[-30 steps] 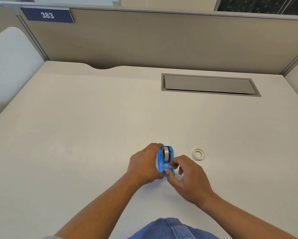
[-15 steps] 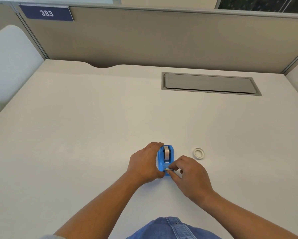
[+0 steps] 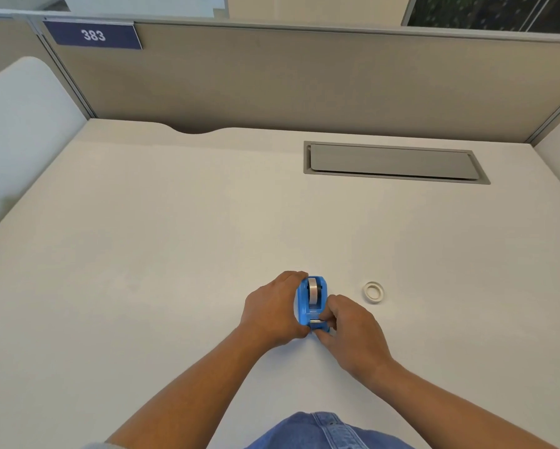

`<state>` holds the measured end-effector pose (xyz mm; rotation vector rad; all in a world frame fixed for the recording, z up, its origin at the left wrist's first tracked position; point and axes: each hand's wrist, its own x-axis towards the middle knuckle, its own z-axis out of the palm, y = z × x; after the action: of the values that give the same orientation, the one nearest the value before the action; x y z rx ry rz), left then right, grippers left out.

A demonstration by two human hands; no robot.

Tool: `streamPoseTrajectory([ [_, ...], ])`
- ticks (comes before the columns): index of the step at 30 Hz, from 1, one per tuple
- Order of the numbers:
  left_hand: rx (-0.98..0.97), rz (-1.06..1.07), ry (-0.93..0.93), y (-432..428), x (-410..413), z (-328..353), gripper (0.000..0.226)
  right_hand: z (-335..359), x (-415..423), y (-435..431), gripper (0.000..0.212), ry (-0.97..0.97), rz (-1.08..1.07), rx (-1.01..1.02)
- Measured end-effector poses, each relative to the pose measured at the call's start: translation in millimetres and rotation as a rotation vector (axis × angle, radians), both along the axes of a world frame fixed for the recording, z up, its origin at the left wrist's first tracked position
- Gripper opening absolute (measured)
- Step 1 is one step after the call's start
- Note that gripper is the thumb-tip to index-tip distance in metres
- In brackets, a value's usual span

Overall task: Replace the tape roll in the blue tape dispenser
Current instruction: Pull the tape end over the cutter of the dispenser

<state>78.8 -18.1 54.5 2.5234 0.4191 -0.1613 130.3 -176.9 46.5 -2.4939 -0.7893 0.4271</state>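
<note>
Dispenser [image 3: 306, 306] — cutter toward wearer (lengthwise).

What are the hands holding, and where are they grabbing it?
The left hand grips the blue tape dispenser by its left side. The right hand pinches at its near cutter end; whether the fingers hold tape there cannot be told.

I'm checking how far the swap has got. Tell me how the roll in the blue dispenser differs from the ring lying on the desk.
The roll in the dispenser stands on edge, seated in the blue tape dispenser; the loose ring lies flat on the desk, apart to the right.
The seated roll shows a broad band of tape; the loose ring looks thin and mostly hole.
The left hand and right hand are on the dispenser; nothing touches the ring.
Both are pale and round.
</note>
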Motion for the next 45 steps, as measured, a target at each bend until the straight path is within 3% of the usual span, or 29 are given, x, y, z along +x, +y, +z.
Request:
streamPoseTrajectory([
  [5,-0.015,0.005,0.006,0.2,-0.7,-1.0,0.089,1.0,1.0,-9.2,0.025,-0.008,0.031,0.035],
  [11,-0.009,0.005,0.004,0.1,-0.2,-1.4,0.091,5.8,3.0,-7.6,0.027,-0.165,0.148,0.067],
  [16,-0.016,0.004,-0.003,0.1,-0.8,-1.6,0.089,2.3,3.5,-3.4,0.007,-0.284,0.229,0.079],
  [24,-0.015,0.013,0.001,0.2,-0.5,-5.8,0.094,-5.7,-2.9,-9.5,0.011,-0.469,0.327,0.077],
  [45,-0.004,0.012,-0.008,1.4,-1.1,-5.8,0.094,-36.0,-1.3,-25.9,0.014,-0.579,0.426,0.027],
])
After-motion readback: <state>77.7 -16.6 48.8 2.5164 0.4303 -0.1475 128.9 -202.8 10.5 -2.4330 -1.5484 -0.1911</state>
